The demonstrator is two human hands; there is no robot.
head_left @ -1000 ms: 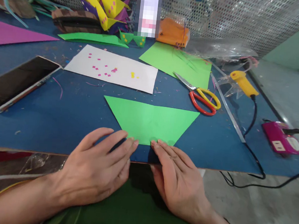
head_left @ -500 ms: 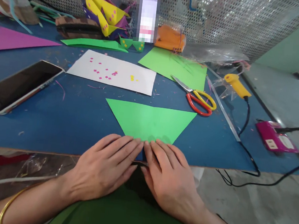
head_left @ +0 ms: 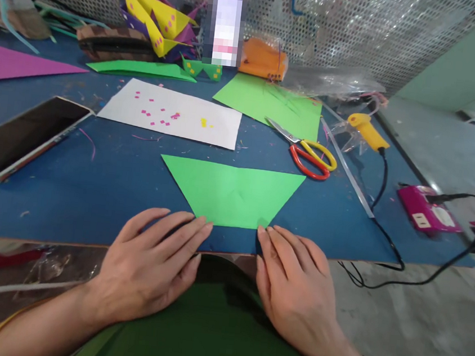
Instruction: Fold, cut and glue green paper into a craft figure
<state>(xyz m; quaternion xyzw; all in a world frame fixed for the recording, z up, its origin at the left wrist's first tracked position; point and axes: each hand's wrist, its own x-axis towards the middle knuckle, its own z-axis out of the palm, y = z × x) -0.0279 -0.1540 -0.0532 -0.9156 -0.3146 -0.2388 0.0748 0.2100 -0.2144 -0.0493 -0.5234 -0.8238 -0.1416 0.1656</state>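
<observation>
A green sheet of paper (head_left: 231,194), folded into a trapezoid with its wide edge away from me, lies flat on the blue table (head_left: 126,183). My left hand (head_left: 156,260) rests with outstretched fingers at the paper's near left corner. At the near right corner lie the extended fingers of my right hand (head_left: 294,286). Both hands are palm down, and their fingertips touch the folded near edge. Beyond the paper, to the right, lies a pair of scissors (head_left: 308,154) with one red and one yellow handle loop.
A white sheet (head_left: 174,129) bears small pink and yellow paper bits. To the left is a phone (head_left: 25,133); a lime-green sheet (head_left: 279,100) lies behind the scissors. The yellow glue gun (head_left: 368,130) and pink power socket (head_left: 427,209) trail black cables at the right.
My hands have slid apart along the near fold, from the middle out to the two corners. The paper's near edge now shows between them. The whole view has shifted slightly.
</observation>
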